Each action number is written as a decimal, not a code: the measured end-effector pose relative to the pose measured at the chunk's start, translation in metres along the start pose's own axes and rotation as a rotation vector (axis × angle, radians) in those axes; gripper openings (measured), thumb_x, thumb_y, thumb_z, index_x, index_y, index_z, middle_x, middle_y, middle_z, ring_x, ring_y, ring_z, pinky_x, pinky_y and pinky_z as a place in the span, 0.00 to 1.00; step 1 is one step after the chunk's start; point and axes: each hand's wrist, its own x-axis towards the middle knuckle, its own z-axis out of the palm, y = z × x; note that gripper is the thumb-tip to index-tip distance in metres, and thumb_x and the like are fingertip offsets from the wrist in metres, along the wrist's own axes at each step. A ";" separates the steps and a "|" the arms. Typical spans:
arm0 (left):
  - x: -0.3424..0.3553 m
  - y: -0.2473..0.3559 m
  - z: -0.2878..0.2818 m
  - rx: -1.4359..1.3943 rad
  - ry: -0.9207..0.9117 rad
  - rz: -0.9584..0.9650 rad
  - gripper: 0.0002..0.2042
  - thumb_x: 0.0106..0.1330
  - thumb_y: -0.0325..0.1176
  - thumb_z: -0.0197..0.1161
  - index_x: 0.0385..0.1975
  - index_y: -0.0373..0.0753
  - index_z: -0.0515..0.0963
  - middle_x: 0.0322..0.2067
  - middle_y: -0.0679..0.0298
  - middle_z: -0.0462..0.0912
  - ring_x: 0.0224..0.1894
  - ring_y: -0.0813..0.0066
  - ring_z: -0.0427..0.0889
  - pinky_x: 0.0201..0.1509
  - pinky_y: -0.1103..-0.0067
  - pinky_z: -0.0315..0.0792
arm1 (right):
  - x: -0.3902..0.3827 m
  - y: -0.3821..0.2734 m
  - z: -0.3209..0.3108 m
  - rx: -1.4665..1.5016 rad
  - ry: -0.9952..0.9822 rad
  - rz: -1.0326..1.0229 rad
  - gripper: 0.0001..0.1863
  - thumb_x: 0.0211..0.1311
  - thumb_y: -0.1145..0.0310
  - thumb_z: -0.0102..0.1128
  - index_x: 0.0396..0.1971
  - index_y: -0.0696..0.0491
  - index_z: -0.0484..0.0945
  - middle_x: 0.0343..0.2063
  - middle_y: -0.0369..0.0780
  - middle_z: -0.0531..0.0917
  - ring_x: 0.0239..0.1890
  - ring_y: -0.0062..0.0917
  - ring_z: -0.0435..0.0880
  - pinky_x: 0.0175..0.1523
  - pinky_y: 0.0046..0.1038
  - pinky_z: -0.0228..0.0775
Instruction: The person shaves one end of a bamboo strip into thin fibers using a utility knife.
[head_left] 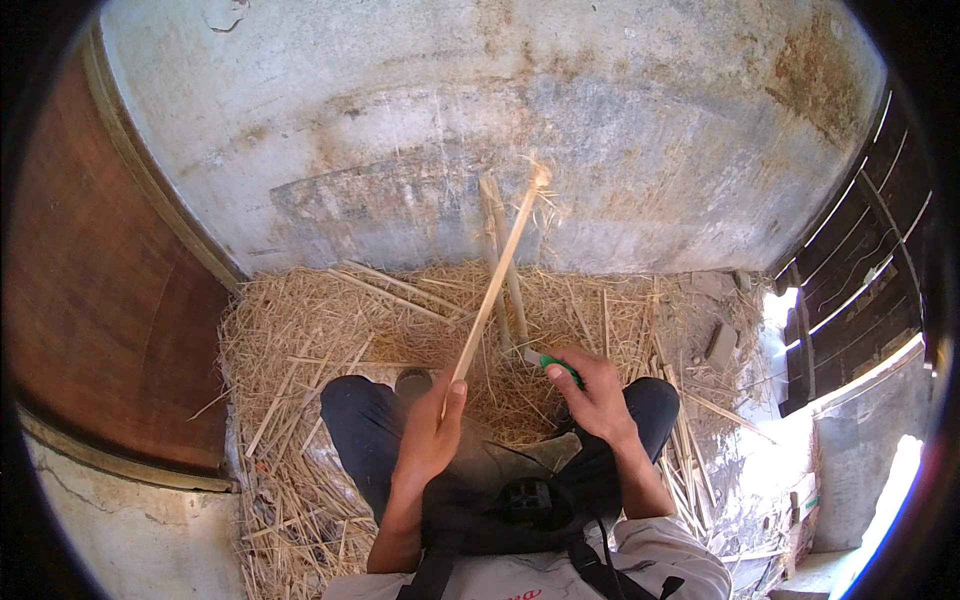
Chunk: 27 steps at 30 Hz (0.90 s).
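My left hand [432, 425] is closed round the lower end of a long pale wooden strip [497, 280]. The strip slants up and away to the right, and curled shavings cling to its far end. In my right hand [592, 395] is a knife with a green handle [560, 367], its short blade pointing left. The blade is apart from the strip, a little to its right. Behind the strip, two wooden stakes [515, 295] rise from the straw-covered ground close to the wall.
Straw-like shavings [300, 310] and loose strips [390, 292] cover the ground around my bent legs. A stained wall [600, 120] stands ahead, a brown wooden panel [130, 270] at left. On the right lie a brick-like block [721, 345] and dark slatted boards [860, 270].
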 end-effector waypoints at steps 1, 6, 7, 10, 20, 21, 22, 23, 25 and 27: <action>-0.002 -0.001 0.000 -0.024 -0.034 -0.040 0.26 0.91 0.48 0.50 0.76 0.37 0.74 0.29 0.72 0.67 0.30 0.81 0.65 0.36 0.78 0.65 | 0.000 0.000 0.004 -0.027 0.035 -0.041 0.15 0.78 0.64 0.68 0.54 0.58 0.86 0.40 0.47 0.89 0.35 0.43 0.89 0.43 0.38 0.80; -0.012 0.004 0.007 -0.150 -0.094 -0.053 0.23 0.92 0.47 0.47 0.63 0.33 0.80 0.30 0.70 0.71 0.31 0.80 0.67 0.36 0.76 0.66 | 0.004 -0.010 0.023 -0.125 0.091 -0.175 0.17 0.69 0.64 0.78 0.51 0.56 0.86 0.40 0.46 0.90 0.37 0.46 0.92 0.41 0.41 0.84; -0.014 0.008 0.007 -0.157 -0.097 -0.045 0.24 0.92 0.49 0.45 0.62 0.34 0.80 0.30 0.74 0.67 0.30 0.83 0.64 0.34 0.78 0.63 | 0.004 -0.012 0.025 -0.142 0.094 -0.184 0.17 0.68 0.63 0.78 0.50 0.55 0.86 0.39 0.45 0.89 0.36 0.45 0.92 0.39 0.40 0.84; -0.018 0.014 0.004 -0.123 -0.136 -0.015 0.24 0.92 0.47 0.45 0.64 0.33 0.80 0.29 0.74 0.67 0.30 0.84 0.64 0.34 0.78 0.64 | 0.005 -0.017 0.029 -0.196 0.111 -0.212 0.18 0.67 0.61 0.80 0.49 0.54 0.86 0.38 0.43 0.89 0.32 0.42 0.92 0.35 0.39 0.84; -0.032 0.049 0.001 -0.027 -0.064 0.028 0.21 0.89 0.36 0.51 0.70 0.27 0.77 0.43 0.42 0.87 0.43 0.52 0.87 0.53 0.65 0.78 | 0.011 -0.028 0.028 -0.297 0.181 -0.301 0.19 0.63 0.58 0.82 0.46 0.53 0.88 0.34 0.39 0.88 0.27 0.36 0.89 0.31 0.36 0.82; -0.033 0.053 0.001 -0.007 -0.057 0.039 0.21 0.89 0.36 0.51 0.70 0.27 0.77 0.45 0.40 0.87 0.45 0.48 0.88 0.54 0.64 0.78 | 0.011 -0.029 0.027 -0.309 0.188 -0.311 0.19 0.63 0.58 0.82 0.46 0.53 0.88 0.34 0.39 0.87 0.27 0.35 0.89 0.31 0.36 0.81; -0.033 0.055 0.000 0.014 -0.051 0.049 0.21 0.89 0.35 0.51 0.70 0.27 0.77 0.47 0.38 0.88 0.47 0.44 0.88 0.56 0.63 0.78 | 0.012 -0.030 0.026 -0.317 0.187 -0.315 0.19 0.62 0.58 0.82 0.46 0.53 0.88 0.33 0.38 0.87 0.27 0.35 0.89 0.31 0.35 0.81; -0.034 0.055 0.000 0.017 -0.046 0.055 0.20 0.89 0.35 0.51 0.69 0.27 0.77 0.48 0.37 0.87 0.49 0.42 0.88 0.57 0.63 0.78 | 0.012 -0.030 0.025 -0.325 0.187 -0.319 0.18 0.62 0.58 0.83 0.46 0.52 0.88 0.32 0.38 0.86 0.26 0.34 0.88 0.31 0.35 0.81; -0.035 0.054 0.000 0.024 -0.038 0.067 0.20 0.89 0.34 0.51 0.69 0.27 0.77 0.50 0.36 0.87 0.52 0.38 0.88 0.59 0.62 0.78 | 0.012 -0.030 0.024 -0.333 0.190 -0.329 0.18 0.62 0.58 0.83 0.45 0.52 0.88 0.31 0.37 0.85 0.26 0.33 0.87 0.30 0.35 0.80; -0.038 0.054 0.000 0.036 -0.034 0.056 0.20 0.88 0.34 0.51 0.69 0.27 0.77 0.51 0.35 0.87 0.53 0.37 0.88 0.59 0.61 0.78 | 0.012 -0.029 0.023 -0.332 0.197 -0.342 0.18 0.61 0.58 0.83 0.45 0.51 0.88 0.30 0.36 0.83 0.25 0.32 0.87 0.30 0.34 0.79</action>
